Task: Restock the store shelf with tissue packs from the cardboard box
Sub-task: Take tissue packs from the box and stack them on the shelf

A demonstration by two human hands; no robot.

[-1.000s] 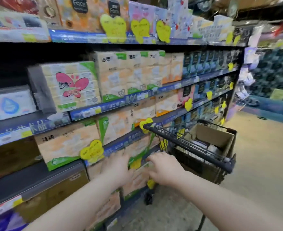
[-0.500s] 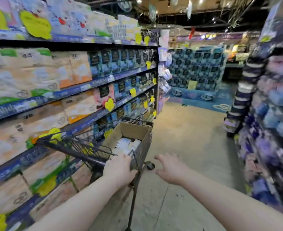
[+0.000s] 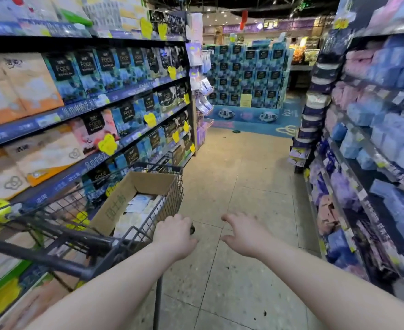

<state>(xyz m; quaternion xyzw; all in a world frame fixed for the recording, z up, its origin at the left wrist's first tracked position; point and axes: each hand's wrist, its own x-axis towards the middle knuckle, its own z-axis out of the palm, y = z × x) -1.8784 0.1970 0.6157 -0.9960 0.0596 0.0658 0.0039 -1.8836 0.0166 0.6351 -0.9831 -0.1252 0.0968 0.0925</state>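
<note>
A black wire shopping cart (image 3: 82, 206) stands against the left shelf (image 3: 82, 110). Inside it sits an open cardboard box (image 3: 134, 186) holding several white tissue packs (image 3: 139, 203). My left hand (image 3: 174, 236) rests closed on the cart's near right corner rim. To its right, my right hand (image 3: 243, 234) hovers over the floor with its fingers spread and nothing in it. The left shelf carries rows of orange-white and blue tissue packs with yellow heart tags.
The aisle floor (image 3: 239, 177) runs ahead between the left shelf and a right shelf (image 3: 372, 144) of blue, pink and purple packs. A tall blue product display (image 3: 246, 77) stands at the aisle's end.
My view has swung from facing the left shelf to looking down the aisle. My left hand moved from the lower shelf packs onto the cart rim; my right hand came away, open.
</note>
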